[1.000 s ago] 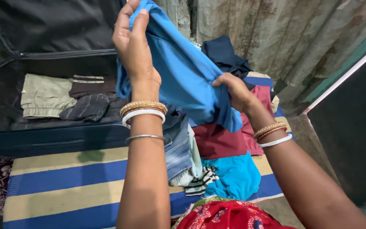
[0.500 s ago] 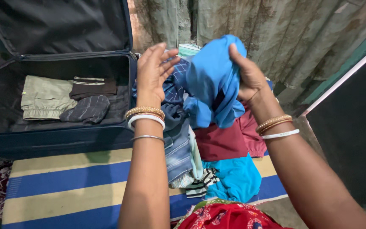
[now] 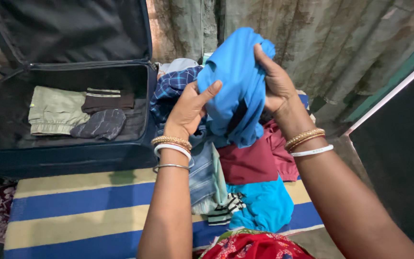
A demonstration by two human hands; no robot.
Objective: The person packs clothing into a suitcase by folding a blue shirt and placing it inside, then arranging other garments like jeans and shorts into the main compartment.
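I hold a bright blue garment (image 3: pixel 235 81) bunched up in the air above a heap of clothes. My right hand (image 3: pixel 274 81) grips its upper right side, fingers wrapped over the cloth. My left hand (image 3: pixel 190 110) presses against its lower left side, thumb up on the fabric. Both wrists carry gold and white bangles. Under the garment lie a maroon cloth (image 3: pixel 250 163), denim jeans (image 3: pixel 204 172), a blue checked shirt (image 3: pixel 171 88) and a turquoise cloth (image 3: pixel 264 206).
An open dark suitcase (image 3: pixel 63 156) stands at the left, holding a pale green folded garment (image 3: pixel 56 112), a brown striped one (image 3: pixel 106 98) and a dark grey one (image 3: pixel 99 124). A blue and cream striped mat (image 3: pixel 77 211) covers the floor. A curtain hangs behind.
The blue garment was spread between both hands, then gathered into my right hand. My left hand let go, dropped lower and now rests against the bunched cloth again.
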